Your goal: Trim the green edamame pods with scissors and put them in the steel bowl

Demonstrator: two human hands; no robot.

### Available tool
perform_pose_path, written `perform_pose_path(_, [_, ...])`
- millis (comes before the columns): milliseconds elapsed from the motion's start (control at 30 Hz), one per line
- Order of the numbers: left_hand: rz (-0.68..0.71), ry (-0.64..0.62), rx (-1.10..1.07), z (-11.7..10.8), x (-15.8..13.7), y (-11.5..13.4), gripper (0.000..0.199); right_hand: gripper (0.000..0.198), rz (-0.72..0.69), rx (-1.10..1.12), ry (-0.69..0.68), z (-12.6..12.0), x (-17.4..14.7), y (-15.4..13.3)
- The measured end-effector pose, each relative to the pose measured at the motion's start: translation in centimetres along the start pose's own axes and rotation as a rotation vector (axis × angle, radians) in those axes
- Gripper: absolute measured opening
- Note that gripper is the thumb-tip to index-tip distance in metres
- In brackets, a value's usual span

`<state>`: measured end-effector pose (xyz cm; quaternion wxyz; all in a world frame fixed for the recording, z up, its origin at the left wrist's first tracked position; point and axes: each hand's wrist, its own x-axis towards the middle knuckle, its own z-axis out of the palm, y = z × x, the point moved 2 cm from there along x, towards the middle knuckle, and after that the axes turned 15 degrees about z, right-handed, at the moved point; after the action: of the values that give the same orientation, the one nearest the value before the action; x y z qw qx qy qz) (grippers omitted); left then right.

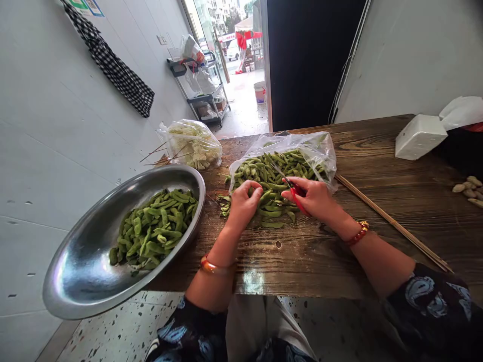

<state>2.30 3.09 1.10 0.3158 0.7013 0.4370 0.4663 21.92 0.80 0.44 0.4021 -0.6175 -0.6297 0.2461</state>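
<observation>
My right hand (315, 198) is closed round the red handles of a pair of scissors (299, 201), whose blades point away to the left over the pods. Thumb and fingers of my left hand (244, 201) are pinched together, with a green edamame pod (265, 195) at their tips. Beneath and between both hands lie loose edamame pods (272, 213) on the wooden table (294, 261). Just beyond them a clear plastic bag (320, 146) lies open, with many more pods spilling out. Trimmed-looking pods fill part of a large steel bowl (90, 251) at the left.
Behind the bowl sits a plastic bag of cauliflower (198, 148), thin sticks beside it. A bundle of long skewers (392, 221) lies at the right. Farther right are a white tissue box (420, 136) and some peanuts (471, 188). A shelf cart (206, 90) stands by the doorway.
</observation>
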Motion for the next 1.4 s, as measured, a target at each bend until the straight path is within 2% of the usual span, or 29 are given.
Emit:
perform_pose_path(100, [0.131,-0.162,0.412,0.3,-0.2,-0.1,0.012,0.051,0.002,-0.003,-0.001,0.1,0.0,-0.1])
perform_pose_path(167, [0.155,-0.216,0.536,0.5,-0.2,-0.4,0.010,0.050,0.011,-0.004,-0.001,0.0,0.0,-0.2])
perform_pose_path(233, [0.183,-0.223,0.566,0.5,-0.2,-0.6,0.006,0.050,0.006,-0.004,0.004,0.0,-0.1,-0.2])
perform_pose_path(300, [0.213,-0.185,0.505,0.4,-0.1,-0.7,0.004,0.051,-0.004,0.000,0.007,0.0,-0.1,-0.2])
perform_pose_path(367, [0.196,-0.120,0.334,0.3,0.1,-0.8,0.002,0.052,-0.012,0.013,0.003,0.0,-0.2,-0.2])
perform_pose_path(467, [0.031,-0.047,-0.069,0.1,0.0,-0.8,0.015,0.054,-0.030,0.030,-0.006,0.0,-0.1,-0.1])
perform_pose_path(533, [-0.089,-0.045,-0.308,0.3,-0.2,-0.7,0.026,0.055,-0.053,0.029,-0.015,0.1,-0.1,0.0])
perform_pose_path(633, [-0.148,-0.065,-0.489,0.6,-0.4,-0.4,0.034,0.055,-0.082,0.000,-0.032,0.2,-0.2,0.1])
perform_pose_path(933, [-0.109,-0.047,-0.503,1.0,-0.6,0.0,0.035,0.053,-0.094,-0.101,-0.104,0.5,-0.5,0.0])
perform_pose_path(1133, [-0.073,-0.038,-0.451,1.3,-0.8,0.5,0.028,0.051,-0.107,-0.114,-0.163,0.9,-0.8,-0.2])
perform_pose_path(1400, [-0.039,-0.048,-0.404,2.0,-1.1,0.9,0.026,0.053,-0.120,-0.105,-0.150,1.5,-1.2,-0.6])
